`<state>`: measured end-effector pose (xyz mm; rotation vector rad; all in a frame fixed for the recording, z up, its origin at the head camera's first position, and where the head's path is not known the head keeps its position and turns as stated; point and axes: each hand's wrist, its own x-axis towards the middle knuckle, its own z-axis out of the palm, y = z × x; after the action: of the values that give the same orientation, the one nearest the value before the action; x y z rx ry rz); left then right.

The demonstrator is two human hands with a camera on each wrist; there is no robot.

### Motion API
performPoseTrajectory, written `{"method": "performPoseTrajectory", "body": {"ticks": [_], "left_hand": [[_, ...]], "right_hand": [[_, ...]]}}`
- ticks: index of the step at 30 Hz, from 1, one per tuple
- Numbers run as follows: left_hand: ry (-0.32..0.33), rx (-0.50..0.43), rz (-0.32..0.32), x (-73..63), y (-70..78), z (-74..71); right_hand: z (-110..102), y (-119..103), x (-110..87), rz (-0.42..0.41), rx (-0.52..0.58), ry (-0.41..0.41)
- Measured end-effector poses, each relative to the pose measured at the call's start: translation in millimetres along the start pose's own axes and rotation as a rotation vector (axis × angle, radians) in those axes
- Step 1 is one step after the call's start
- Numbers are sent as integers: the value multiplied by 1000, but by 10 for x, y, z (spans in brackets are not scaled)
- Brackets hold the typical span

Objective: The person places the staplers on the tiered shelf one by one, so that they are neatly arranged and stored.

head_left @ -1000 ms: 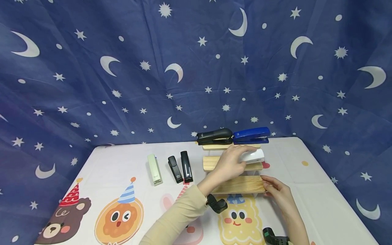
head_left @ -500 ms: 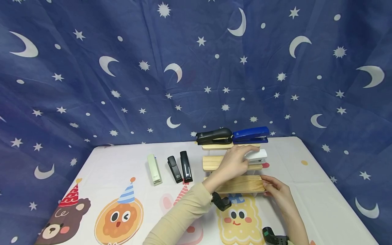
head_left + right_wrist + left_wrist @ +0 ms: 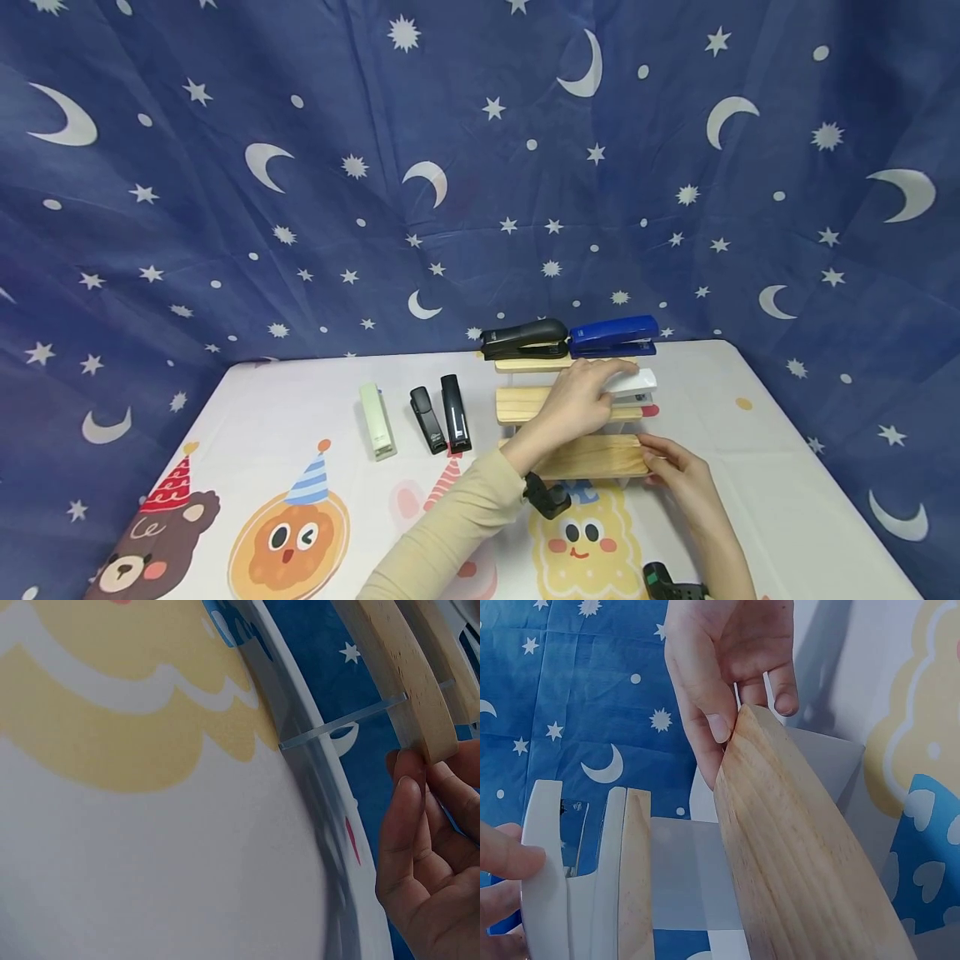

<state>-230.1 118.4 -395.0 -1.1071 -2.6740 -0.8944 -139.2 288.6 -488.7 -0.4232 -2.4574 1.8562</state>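
On the middle tier of a wooden stepped rack, a white stapler (image 3: 639,383) stands at the right end, its left part hidden by my left hand (image 3: 579,402). That hand grips it from above; in the left wrist view, fingers (image 3: 510,855) lie against the white stapler's top (image 3: 544,870). My right hand (image 3: 684,477) pinches the right end of the lowest wooden board (image 3: 596,455). The right wrist view shows thumb and fingers meeting at the board's end (image 3: 435,727). A black stapler (image 3: 523,340) and a blue stapler (image 3: 613,336) lie end to end on the top tier.
Left of the rack, a pale green stapler (image 3: 377,421), a small black stapler (image 3: 427,419) and a longer black stapler (image 3: 455,413) lie on the cartoon-printed tablecloth (image 3: 300,400). Clear supports (image 3: 345,721) hold the boards. A blue curtain (image 3: 480,183) hangs behind.
My left hand and the white stapler have shifted a little to the right along the middle tier. My right hand keeps its place on the lowest board.
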Motion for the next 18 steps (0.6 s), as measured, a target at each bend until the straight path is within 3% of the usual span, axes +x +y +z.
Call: {"method": "performPoseTrajectory", "body": {"ticks": [11, 18], "left_hand": [[23, 72, 43, -12, -18, 23], [19, 45, 16, -17, -30, 20]], "right_hand": [[-6, 5, 3, 19, 7, -3], [-2, 13, 12, 37, -5, -3]]}}
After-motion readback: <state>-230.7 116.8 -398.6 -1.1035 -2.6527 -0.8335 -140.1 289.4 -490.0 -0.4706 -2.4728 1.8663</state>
